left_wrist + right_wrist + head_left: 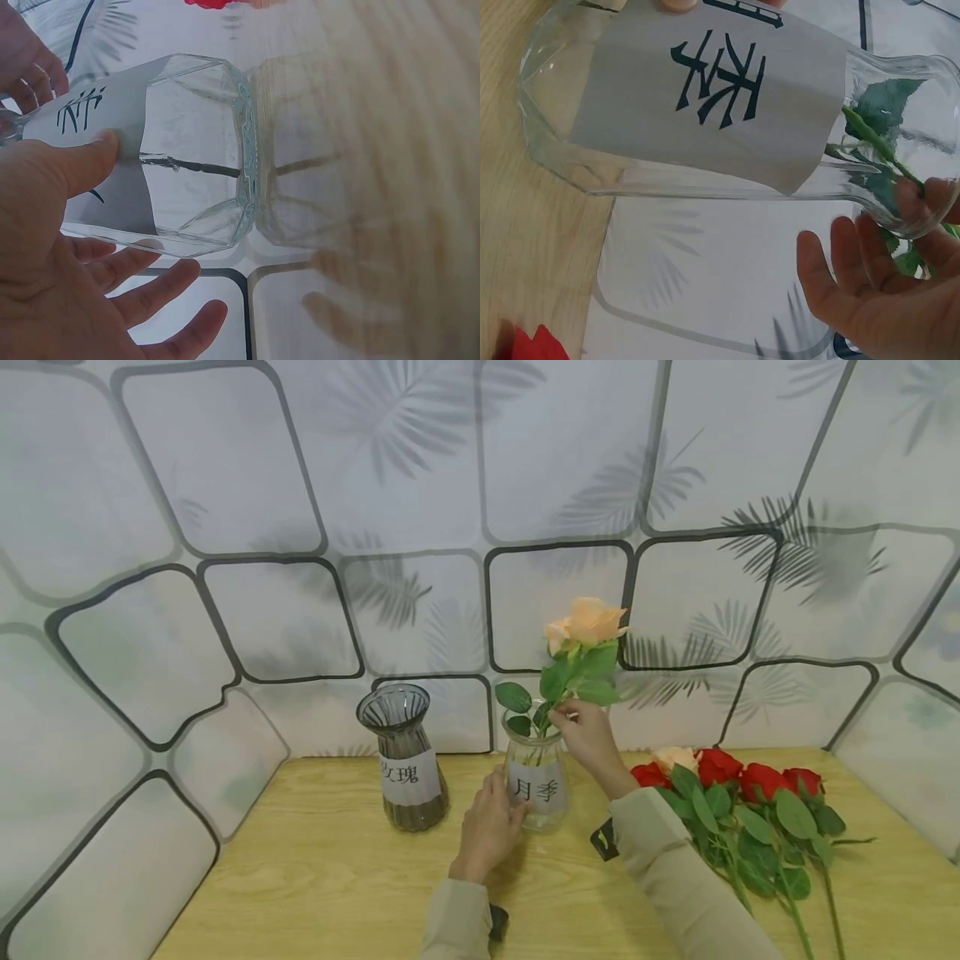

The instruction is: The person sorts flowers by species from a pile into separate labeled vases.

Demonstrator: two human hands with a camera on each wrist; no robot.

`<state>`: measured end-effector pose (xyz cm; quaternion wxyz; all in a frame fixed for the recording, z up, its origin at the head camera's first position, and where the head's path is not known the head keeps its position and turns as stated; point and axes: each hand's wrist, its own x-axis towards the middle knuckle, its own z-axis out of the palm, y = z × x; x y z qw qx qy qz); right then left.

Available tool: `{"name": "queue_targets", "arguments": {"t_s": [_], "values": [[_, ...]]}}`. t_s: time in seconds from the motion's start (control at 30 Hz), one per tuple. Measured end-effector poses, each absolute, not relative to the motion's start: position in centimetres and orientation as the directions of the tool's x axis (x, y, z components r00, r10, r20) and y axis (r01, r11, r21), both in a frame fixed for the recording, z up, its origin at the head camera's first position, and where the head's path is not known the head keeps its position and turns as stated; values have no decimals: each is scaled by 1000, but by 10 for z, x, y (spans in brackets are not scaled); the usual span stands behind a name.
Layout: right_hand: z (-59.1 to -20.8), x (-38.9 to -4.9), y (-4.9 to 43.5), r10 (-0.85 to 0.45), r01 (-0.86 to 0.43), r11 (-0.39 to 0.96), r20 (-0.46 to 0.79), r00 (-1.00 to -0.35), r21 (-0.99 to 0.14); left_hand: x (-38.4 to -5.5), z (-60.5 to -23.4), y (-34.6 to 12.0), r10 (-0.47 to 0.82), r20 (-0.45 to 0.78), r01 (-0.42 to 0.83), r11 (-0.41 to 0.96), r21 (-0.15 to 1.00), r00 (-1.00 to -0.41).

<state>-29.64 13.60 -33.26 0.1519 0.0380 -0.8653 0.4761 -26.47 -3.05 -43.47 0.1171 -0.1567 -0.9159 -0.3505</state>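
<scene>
At the left of the worktop [300, 860], a smoky grey vase [405, 743] with a paper label is standing upright and apart from the hands. Next to it, the left hand [487, 818] is holding the clear glass vase [537, 753] low on its body: the thumb [94, 161] is pressing on the white label [540, 789], while the other fingers [161, 286] are lying behind and beside the glass, half open and rather loosely spread. This support is looking sufficient, but the palm should be giving a little more contact if the vase is starting to tip. The peach rose [588, 622] is standing above the vase, leaning somewhat to the right, and its green stem [874, 139] is already passing inside the neck — how deep it is reaching, I cannot tell, because the label is hiding the lower part. At the mouth, the right hand [588, 735] is pinching this stem between thumb and forefinger, nearly closed, with the remaining fingers relaxed and apart. For good work, I think, one should be guiding the stem straight down and gently folding the leaves [581, 677] inward, so that they are not catching on the rim — and never pushing on the petals. Further right, red roses [759, 781] and one more peach bloom [675, 758] are lying on the worktop.
</scene>
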Motion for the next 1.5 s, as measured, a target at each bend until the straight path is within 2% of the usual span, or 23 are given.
{"name": "queue_targets", "arguments": {"t_s": [0.17, 0.33, 0.47, 0.67, 0.97, 1.13, 1.5], "values": [[-339, -294, 135, 169, -259, 500, 386, -907, -826, -264, -435, -31, 202, 330, 371, 708, 602, -922], [-344, -286, 136, 296, -334, 323, 430, -853, -885, -264, -435, -30, 210, 348, 388, 706, 593, -914], [-343, -280, 143, 273, -314, 198, 360, -892, -929, -264, -434, -29, 206, 343, 382, 707, 595, -916], [-337, -269, 159, 136, -183, 94, 195, -971, -979, -264, -432, -30, 203, 336, 373, 720, 585, -920], [-338, -259, 178, -91, -13, 156, -1, -996, -988, -263, -434, -31, 200, 323, 363, 717, 595, -925], [-341, -254, 185, -118, 15, 200, -39, -992, -980, -262, -433, -31, 203, 317, 360, 718, 595, -927], [-351, -241, 211, -110, 65, 196, -88, -990, -978, -264, -435, -31, 209, 324, 371, 708, 600, -923]]}}
